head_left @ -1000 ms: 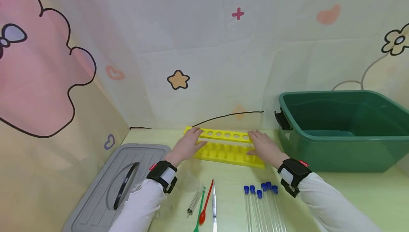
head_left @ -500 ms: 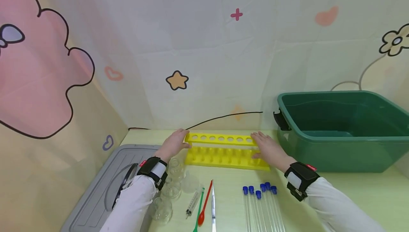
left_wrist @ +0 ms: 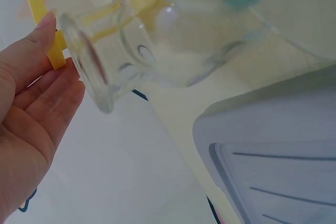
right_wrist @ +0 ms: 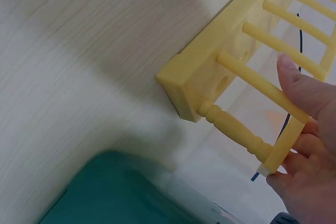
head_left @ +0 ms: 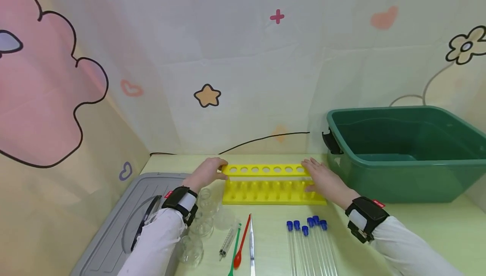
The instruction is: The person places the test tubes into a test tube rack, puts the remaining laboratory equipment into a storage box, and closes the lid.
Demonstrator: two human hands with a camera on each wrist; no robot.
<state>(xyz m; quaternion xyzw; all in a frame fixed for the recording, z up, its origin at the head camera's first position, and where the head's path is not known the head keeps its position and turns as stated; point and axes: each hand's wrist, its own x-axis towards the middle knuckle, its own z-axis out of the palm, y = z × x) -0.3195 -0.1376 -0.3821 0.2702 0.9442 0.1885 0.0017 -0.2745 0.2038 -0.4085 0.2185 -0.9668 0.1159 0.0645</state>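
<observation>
A yellow test tube rack stands upright at the back of the table, with a row of holes along its top bar and pegs below. My left hand grips the left end of the top bar, thumb in front; the left wrist view shows that thumb against the yellow frame. At the opposite end, my right hand holds the rack's upper corner between thumb and fingers. Its fingers reach round the end of the bar in the right wrist view.
Glass flasks line the left side beside a grey lid. A syringe, a green stick, a red spoon and tweezers lie in front. Several blue-capped test tubes lie right of them; a green bin stands right.
My left hand has shifted left to the rack's end. The rack has turned square to me and come slightly nearer and to the right, my right hand moving with it.
</observation>
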